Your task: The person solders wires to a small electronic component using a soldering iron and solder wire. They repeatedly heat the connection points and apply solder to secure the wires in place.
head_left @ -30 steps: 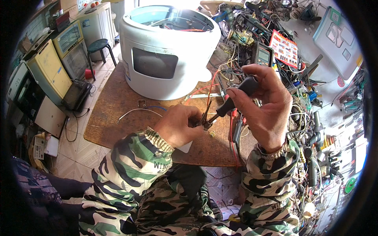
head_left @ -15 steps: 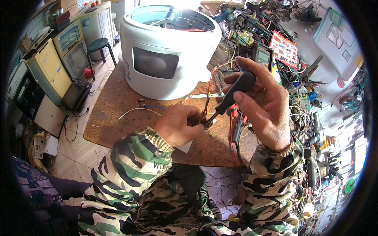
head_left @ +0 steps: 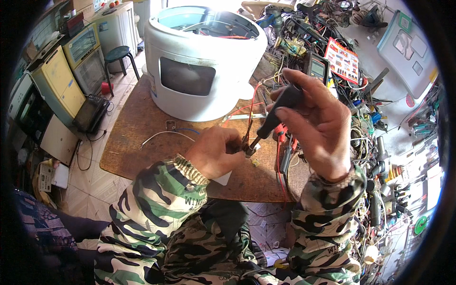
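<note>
My right hand (head_left: 323,121) grips the black handle of a screwdriver (head_left: 280,112), fingers wrapped round its upper end. The tool slants down to the left, and its short metal shaft meets a small dark metal part (head_left: 247,150). That part is pinched in the fingers of my left hand (head_left: 216,151), just above the wooden table (head_left: 128,154). A thin red wire (head_left: 251,111) rises behind the part. Its exact kind is unclear, since my left fingers cover much of it. Beside my right wrist lie red and black test probes (head_left: 286,159).
A round white appliance housing (head_left: 204,102) with a dark window stands at the back of the table. Tangled cables (head_left: 327,19) and a multimeter (head_left: 317,66) fill the right side. A white wire (head_left: 164,132) lies left of my left hand. A black stool (head_left: 118,53) stands on the floor.
My right hand has shifted slightly, and the screwdriver handle has tipped and turned a little, its thumb lower on the grip. The left hand holds the small metal part in nearly the same place.
</note>
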Available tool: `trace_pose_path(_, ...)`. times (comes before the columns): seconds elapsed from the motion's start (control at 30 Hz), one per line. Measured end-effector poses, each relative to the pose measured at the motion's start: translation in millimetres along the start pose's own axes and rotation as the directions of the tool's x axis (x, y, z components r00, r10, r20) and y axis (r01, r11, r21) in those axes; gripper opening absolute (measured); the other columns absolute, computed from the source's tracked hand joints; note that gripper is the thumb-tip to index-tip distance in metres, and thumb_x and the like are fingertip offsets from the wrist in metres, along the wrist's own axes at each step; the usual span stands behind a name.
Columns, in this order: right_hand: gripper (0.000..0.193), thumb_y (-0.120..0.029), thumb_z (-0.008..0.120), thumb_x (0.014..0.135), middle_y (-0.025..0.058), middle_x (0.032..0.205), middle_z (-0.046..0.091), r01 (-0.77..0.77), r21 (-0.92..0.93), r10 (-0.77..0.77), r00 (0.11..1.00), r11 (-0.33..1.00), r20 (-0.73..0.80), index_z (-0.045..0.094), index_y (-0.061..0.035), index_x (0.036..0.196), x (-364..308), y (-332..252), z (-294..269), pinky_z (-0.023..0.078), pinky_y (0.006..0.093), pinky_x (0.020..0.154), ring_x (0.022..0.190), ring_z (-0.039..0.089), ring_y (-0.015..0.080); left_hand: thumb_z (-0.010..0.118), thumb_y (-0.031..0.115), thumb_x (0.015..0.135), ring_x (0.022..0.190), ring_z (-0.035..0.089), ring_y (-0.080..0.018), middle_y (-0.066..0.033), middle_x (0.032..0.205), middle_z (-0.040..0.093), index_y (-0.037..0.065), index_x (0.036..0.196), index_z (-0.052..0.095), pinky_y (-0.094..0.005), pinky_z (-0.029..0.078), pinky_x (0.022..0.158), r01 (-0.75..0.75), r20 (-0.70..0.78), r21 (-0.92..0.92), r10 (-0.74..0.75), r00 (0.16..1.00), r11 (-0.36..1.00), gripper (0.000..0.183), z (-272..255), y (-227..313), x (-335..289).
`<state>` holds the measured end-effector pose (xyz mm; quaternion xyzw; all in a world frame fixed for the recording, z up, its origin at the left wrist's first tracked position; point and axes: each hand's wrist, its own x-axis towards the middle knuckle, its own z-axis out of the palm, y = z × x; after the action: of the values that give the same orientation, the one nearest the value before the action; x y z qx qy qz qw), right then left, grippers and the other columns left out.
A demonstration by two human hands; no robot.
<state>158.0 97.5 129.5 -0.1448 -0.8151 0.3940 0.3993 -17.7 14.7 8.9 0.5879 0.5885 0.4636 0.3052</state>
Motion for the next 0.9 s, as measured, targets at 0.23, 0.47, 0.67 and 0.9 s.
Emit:
trace_pose_path(0.23,0.052,-0.008,0.075,0.088,0.0134,0.106,0.071,0.201,-0.299,-0.217,0.976,0.933,-0.023,0.055,0.0055,0.134,3.0,6.1,5.4,0.054,0.0265,0.083,0.091,0.069,0.0137,0.071,0.019,0.075,0.065,0.066,-0.0292,-0.02,0.071,0.066,-0.005,0.083,0.067,-0.0414,0.049,0.063,-0.025,-0.009,-0.018,0.025,1.0,1.0,0.026,-0.4,-5.5,-2.0)
trace_pose_path(0.47,0.044,-0.005,0.076,0.087,0.0153,0.111,0.071,0.053,-0.526,-0.111,0.991,0.849,-0.079,0.061,0.0062,0.126,-4.2,-2.5,6.5,0.055,0.0272,0.082,0.097,0.069,0.0144,0.071,0.018,0.075,0.066,0.066,-0.029,-0.0199,0.071,0.066,-0.006,0.083,0.067,-0.0416,0.05,0.064,0.009,0.013,-0.029,-0.009,1.0,1.0,0.025,3.8,-2.6,2.0)
trace_pose_path(0.67,0.053,-0.001,0.073,0.09,0.009,0.108,0.071,0.126,-0.174,-0.122,0.992,0.977,0.03,0.056,0.0039,0.139,0.8,-1.8,-3.1,0.055,0.0284,0.09,0.096,0.069,0.016,0.071,0.018,0.075,0.066,0.066,-0.0293,-0.019,0.072,0.067,-0.005,0.083,0.067,-0.0412,0.05,0.064,-0.016,-0.003,-0.083,0.016,1.0,0.996,0.025,3.3,-7.0,-0.1)
trace_pose_path(0.9,0.059,-0.002,0.074,0.089,0.0133,0.118,0.068,0.052,-0.531,-0.069,0.998,0.846,-0.012,0.051,0.0039,0.143,-3.9,-3.6,2.5,0.055,0.0304,0.091,0.101,0.068,0.0173,0.072,0.019,0.075,0.067,0.067,-0.0284,-0.0185,0.073,0.067,-0.004,0.084,0.068,-0.0408,0.05,0.064,-0.02,-0.013,-0.022,0.02,1.0,1.0,0.026,4.1,-9.5,-1.4)
